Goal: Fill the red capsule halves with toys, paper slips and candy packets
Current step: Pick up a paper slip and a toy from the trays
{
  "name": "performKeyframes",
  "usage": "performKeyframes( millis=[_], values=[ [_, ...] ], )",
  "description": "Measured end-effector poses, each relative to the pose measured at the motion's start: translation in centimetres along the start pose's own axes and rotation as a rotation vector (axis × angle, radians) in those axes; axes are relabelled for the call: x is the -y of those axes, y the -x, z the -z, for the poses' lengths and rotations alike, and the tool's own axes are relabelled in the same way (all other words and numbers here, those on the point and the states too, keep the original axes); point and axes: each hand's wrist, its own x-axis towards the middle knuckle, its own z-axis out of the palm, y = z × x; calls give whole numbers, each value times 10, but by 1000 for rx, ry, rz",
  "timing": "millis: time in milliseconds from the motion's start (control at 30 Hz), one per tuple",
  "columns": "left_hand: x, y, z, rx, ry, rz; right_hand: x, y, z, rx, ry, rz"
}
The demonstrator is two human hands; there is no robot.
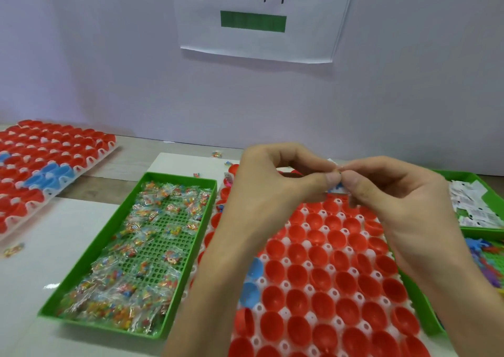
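Your left hand (272,184) and right hand (401,195) pinch one white-and-blue piece (336,188) over the halves (324,277) at twelve o'clock, probably readying it to drop in. Candy (141,247) lies at nine, slips (471,206) at three, for easy reach.

The red capsule halves (321,280) and the few blue capsule halves (255,268) are smooth, glossy plastic. The white holder tray (333,292) under them is milky, slightly translucent plastic. The green tray (90,255) is matt perforated plastic. The candy packets (141,261) are clear, crinkled, shiny film. The paper slips (471,206) are white printed paper. The tabletop (109,184) shows matt wood grain.
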Motion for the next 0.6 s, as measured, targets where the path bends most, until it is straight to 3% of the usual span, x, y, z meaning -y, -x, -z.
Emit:
performKeyframes(
  millis=[133,300,467,600],
  values=[
    [0,-2,31,-36,-112,19,-3,-10,-25,82,65,38],
    [18,-4,79,-49,-469,138,-28,-29,-39,175,469,39],
    [49,1,136,-193,-540,341,-53,-34,-38,256,832,41],
    [63,7,150,-109,-554,452,-63,-31,-40,326,969,-22]
  ],
)
